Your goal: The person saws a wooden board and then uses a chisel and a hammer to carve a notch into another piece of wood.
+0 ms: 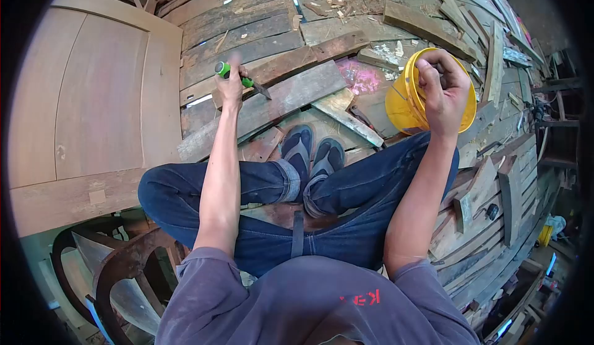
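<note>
My left hand [231, 89] is closed around the green-and-black handle of a chisel [246, 82]. Its dark blade points right and down, over a grey weathered plank [291, 96] in front of my feet. On the other side, my right hand [444, 91] is raised over the mouth of a yellow bucket [399, 100], fingers curled in and thumb pressed to the index finger. What those fingers hold, if anything, is hidden. The bucket stands on the wooden floor by my right knee.
A large pale wooden panel [99, 91] lies at the left. Beyond the plank is a brown beam [278, 69], with a pink powdery patch [359, 77] near its right end. Loose boards [427, 30] and wood chips lie farther off. Dark curved chair parts [133, 261] stand at lower left.
</note>
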Motion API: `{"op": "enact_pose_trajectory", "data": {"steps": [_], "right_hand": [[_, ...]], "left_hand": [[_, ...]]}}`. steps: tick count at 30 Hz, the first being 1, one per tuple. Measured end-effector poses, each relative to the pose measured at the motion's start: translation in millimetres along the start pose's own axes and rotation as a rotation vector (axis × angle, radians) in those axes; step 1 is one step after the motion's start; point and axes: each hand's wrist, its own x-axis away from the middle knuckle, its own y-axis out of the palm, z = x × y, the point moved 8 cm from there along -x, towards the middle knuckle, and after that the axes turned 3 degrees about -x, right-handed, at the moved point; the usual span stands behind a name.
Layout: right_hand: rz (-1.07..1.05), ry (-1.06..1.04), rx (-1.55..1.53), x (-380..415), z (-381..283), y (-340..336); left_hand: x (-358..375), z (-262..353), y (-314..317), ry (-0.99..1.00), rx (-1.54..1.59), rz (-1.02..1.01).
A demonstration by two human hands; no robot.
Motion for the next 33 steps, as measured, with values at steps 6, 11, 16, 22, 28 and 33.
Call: {"op": "enact_pose_trajectory", "data": {"steps": [6,11,16,22,28,33], "right_hand": [[-0.003,0.030,-0.005,1,-2,2],[-0.012,0.004,0.020,0,-4,4],[-0.011,0.005,0.012,0,-3,3],[-0.023,0.012,-0.011,0,-3,5],[-0.036,0.022,-0.021,0,-3,6],[-0.056,0.012,-0.009,0,-5,9]], "left_hand": [[0,-8,-10,-0.010,0.091,0.018],[-1,-15,-19,-0.026,0.132,0.036],[-1,-13,-18,-0.022,0.143,0.017],[-1,-12,-19,-0.013,0.197,0.017],[-3,-14,-23,-0.022,0.239,0.045],[-3,-13,-23,-0.020,0.221,0.043]]}}
